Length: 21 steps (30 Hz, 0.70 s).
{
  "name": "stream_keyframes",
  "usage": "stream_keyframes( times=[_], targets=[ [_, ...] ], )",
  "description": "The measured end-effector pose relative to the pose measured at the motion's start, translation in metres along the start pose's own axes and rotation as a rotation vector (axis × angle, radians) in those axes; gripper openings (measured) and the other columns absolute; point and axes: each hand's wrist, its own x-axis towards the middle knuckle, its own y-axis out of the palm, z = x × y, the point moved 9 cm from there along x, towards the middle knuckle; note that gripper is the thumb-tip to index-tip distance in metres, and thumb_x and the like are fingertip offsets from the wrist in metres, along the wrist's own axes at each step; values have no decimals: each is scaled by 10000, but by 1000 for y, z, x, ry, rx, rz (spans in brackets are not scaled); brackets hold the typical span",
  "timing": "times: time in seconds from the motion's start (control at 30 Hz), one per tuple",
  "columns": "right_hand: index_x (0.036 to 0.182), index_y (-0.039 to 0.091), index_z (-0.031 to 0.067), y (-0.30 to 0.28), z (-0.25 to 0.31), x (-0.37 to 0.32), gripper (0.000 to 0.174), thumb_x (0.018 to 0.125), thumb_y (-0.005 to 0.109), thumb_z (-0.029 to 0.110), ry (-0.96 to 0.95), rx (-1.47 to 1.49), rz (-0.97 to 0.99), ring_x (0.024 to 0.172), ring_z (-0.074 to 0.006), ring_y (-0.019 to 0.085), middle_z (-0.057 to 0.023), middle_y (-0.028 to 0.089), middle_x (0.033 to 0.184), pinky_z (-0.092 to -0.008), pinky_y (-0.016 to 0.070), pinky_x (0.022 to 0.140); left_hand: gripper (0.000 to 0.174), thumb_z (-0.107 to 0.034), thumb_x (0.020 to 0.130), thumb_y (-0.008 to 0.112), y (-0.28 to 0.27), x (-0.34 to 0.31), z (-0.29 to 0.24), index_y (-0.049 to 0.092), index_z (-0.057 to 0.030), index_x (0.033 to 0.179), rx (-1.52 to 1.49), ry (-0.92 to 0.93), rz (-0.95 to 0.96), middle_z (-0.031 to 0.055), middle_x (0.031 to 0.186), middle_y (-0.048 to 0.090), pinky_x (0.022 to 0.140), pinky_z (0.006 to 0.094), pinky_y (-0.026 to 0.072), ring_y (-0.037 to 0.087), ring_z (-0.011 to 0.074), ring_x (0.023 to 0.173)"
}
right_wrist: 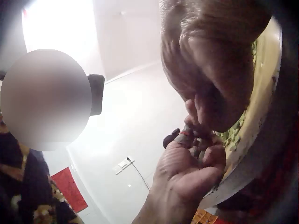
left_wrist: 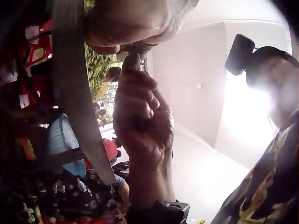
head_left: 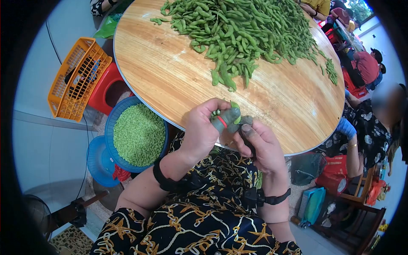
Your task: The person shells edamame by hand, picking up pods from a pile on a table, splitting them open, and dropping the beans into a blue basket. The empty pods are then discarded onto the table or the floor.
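In the head view my left hand (head_left: 203,127) grips a green soybean pod (head_left: 236,112) over the table's near edge. Grey covers sit on some fingertips, one with a red band (head_left: 222,122) round it. My right hand (head_left: 264,146) meets it from the right, thumb and fingers curled in at the pod's lower end; the fingers hide much of that end. The left wrist view shows the right hand (left_wrist: 144,112) with its fingers folded. In the right wrist view the left hand (right_wrist: 187,170) has bent fingers close against the right.
A big heap of soybean pods (head_left: 250,32) covers the far part of the round wooden table (head_left: 157,68). At left stand a blue basket of shelled beans (head_left: 138,134), a red stool (head_left: 102,93) and an orange crate (head_left: 78,80). Another person (head_left: 361,119) sits at right.
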Motion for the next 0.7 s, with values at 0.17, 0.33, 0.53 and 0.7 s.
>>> stream_keyframes(
  times=[0.17,0.33,0.53,0.7],
  targets=[
    [909,527,14,-4,-10,-1,211,959,400,176,58,55,-62,503,-38,362,18,486,650,-186,290,447,60,-56,850,587,5,-5,-4,533,-55,877,82,14,36,-10,834,574,604,181,420,518,38,733],
    [873,530,21,-2,-6,-5,245,962,413,216,45,37,-50,484,-44,365,14,481,628,-187,279,438,76,-82,863,576,-2,-7,-8,506,-60,841,425,127,-26,-25,787,546,602,178,408,497,33,715],
    [851,520,35,-2,-11,-3,216,963,408,183,59,69,-5,477,-49,354,21,444,595,-185,276,433,101,-96,866,573,-4,-7,-9,482,-71,830,543,203,-45,-32,768,518,588,173,402,476,26,695],
    [897,514,42,-4,-11,-3,176,962,412,170,62,78,5,469,-40,337,24,438,601,-177,260,420,142,-162,859,604,4,-9,14,511,-55,870,51,-134,147,1,795,553,601,185,435,543,74,695]
  ],
)
